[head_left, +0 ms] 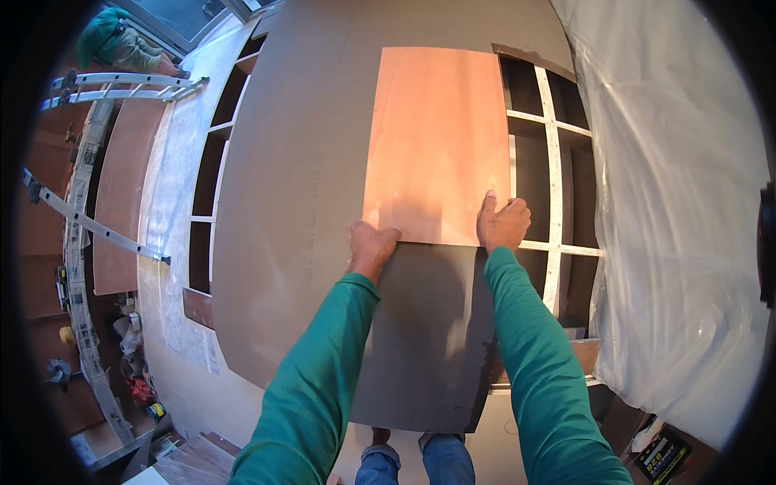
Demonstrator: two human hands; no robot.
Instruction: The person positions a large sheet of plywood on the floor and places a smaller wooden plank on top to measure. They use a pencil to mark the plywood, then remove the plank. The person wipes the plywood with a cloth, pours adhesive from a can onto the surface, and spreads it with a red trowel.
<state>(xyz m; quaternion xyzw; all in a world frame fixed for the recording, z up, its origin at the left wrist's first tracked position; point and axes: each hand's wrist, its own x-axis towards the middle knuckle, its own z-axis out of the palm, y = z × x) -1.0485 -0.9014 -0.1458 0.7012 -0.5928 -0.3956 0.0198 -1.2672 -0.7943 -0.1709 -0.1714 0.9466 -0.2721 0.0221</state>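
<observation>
A reddish-tan plywood panel [437, 145] lies lengthwise on a larger grey-brown sheet [279, 178]. My left hand [373, 246] grips its near left corner, the thumb laid along the near edge. At the near right corner my right hand [503, 221] is closed on the panel's side edge, thumb on top and fingers curled on the outer side. Fingers beneath the panel are hidden. Below the panel's near edge, a darker grey stretch of surface [420, 323] reaches toward my legs.
An open frame of pale wooden strips [553, 153] shows at the right, beside hanging clear plastic sheeting [671, 210]. Ladders [121, 81] stand at the left, near another person [121, 44] in a green top. Tools and bags litter the lower left; a black box [663, 455] sits lower right.
</observation>
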